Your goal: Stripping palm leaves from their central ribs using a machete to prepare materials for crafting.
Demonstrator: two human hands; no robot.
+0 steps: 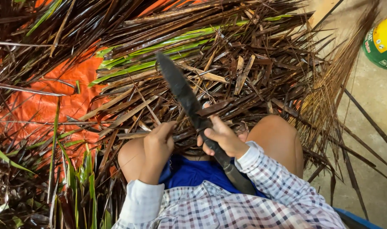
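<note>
My right hand (222, 138) grips the dark handle of a long blackened knife (181, 90), whose blade points up and to the left over a heap of dry brown palm-leaf strips (244, 72). My left hand (157, 146) is closed around thin strips next to the blade's base; the strip between the fingers is mostly hidden. Both wrists wear checked sleeves, and my bare knees show on either side of blue shorts.
An orange tarp (66, 101) lies under the leaves at the left. Green leaf blades (159, 55) run across the pile and stand at the lower left. A green and yellow container (382, 40) sits on the concrete floor at the upper right.
</note>
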